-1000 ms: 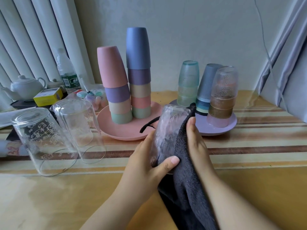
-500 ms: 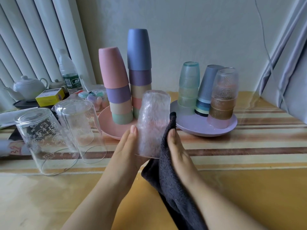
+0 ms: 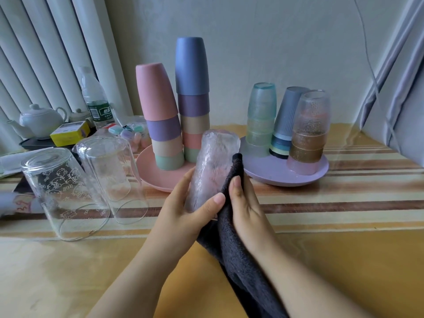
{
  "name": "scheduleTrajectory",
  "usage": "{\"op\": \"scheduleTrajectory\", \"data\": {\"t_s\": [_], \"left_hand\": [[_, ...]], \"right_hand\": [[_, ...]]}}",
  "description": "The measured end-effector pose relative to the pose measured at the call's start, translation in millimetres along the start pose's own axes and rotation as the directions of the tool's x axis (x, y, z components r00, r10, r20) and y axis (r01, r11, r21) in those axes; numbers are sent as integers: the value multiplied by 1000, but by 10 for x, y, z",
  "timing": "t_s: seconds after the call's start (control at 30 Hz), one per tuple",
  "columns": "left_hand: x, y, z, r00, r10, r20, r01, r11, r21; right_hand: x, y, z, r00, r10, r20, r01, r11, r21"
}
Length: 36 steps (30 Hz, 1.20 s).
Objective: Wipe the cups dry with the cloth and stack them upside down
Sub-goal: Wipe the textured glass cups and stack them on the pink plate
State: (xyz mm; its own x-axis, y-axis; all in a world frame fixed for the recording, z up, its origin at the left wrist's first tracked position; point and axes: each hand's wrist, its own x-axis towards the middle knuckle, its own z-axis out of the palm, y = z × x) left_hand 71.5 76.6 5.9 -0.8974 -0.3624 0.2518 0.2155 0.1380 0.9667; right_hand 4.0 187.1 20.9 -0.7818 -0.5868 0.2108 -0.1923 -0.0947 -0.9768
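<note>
Head view, near to far: pressing the dark cloth (image 3: 229, 244) with the flat right hand (image 3: 246, 203) onto the textured glass (image 3: 213, 171), gripping it upside down in the curled left hand (image 3: 185, 210), turning slowly, keeping away from the pink plate (image 3: 146, 166) stacks behind.
</note>
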Motion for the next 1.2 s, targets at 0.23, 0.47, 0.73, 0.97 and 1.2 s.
{"op": "scheduleTrajectory", "data": {"t_s": [0.23, 0.47, 0.73, 0.97, 1.2], "left_hand": [[-83, 16, 65, 970, -131, 203, 176, 959, -220], [-1, -44, 34, 958, -139, 251, 255, 813, -523], [6, -33, 128, 978, -91, -187, 59, 984, -169], [-61, -84, 176, 996, 65, -68, -52, 983, 174], [-68, -20, 123, 993, -70, 93, 74, 996, -43]], "right_hand": [[127, -103, -368, 983, 126, -135, -113, 988, 104], [-20, -181, -247, 968, 175, 178, -233, 889, 394], [134, -64, -273, 990, 67, -126, -39, 976, 214], [97, 39, -171, 990, -51, -132, 63, 994, 85], [95, -9, -270, 986, -4, -169, 10, 999, 36]]}}
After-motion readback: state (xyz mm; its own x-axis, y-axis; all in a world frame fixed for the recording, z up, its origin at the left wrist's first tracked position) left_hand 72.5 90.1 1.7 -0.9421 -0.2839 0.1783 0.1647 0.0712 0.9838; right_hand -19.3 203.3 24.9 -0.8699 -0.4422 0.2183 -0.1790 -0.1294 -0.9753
